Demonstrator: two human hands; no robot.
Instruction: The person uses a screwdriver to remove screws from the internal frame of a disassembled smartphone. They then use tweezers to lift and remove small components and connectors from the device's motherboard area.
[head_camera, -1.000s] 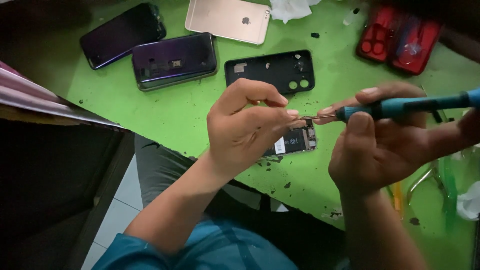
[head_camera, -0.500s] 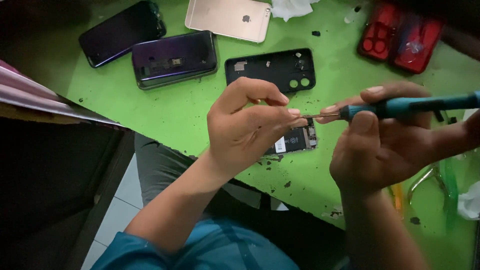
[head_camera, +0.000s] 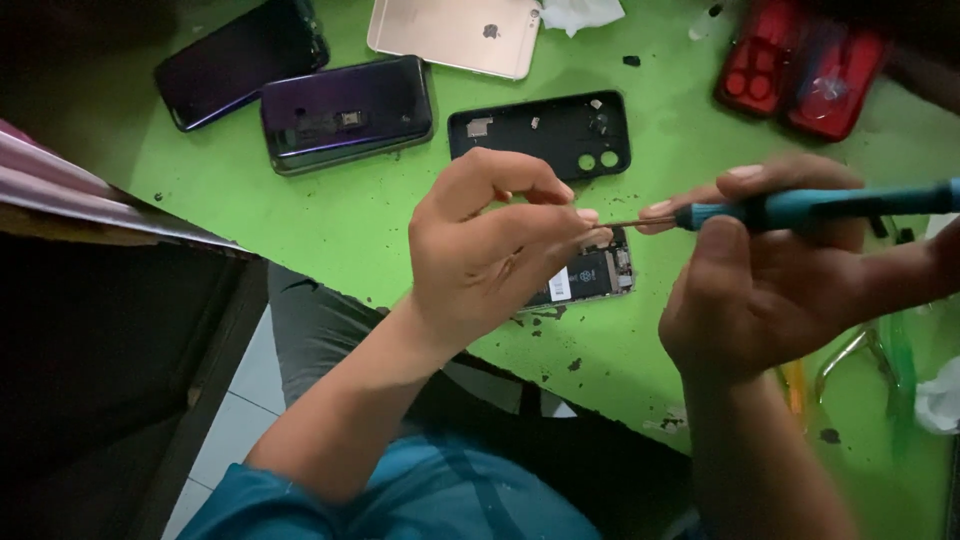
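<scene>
My right hand (head_camera: 770, 290) grips a teal-handled screwdriver (head_camera: 800, 207) held level, its thin metal tip pointing left. My left hand (head_camera: 490, 250) has its fingertips pinched together right at that tip; whatever sits between them is too small to see. Both hands hover above an opened phone (head_camera: 590, 275) lying on the green table (head_camera: 330, 225), its dark battery and circuit board showing. My left hand hides most of that phone.
A black phone back cover (head_camera: 545, 130) lies just behind my hands. Farther back are a purple phone (head_camera: 345, 110), a dark phone (head_camera: 235, 60) and a rose-gold phone (head_camera: 455, 35). A red case (head_camera: 805, 75) sits at the back right. Tweezers (head_camera: 850, 355) lie at the right edge.
Both hands have hardly moved; the screwdriver tip stays at my left fingertips. The view has shifted very slightly.
</scene>
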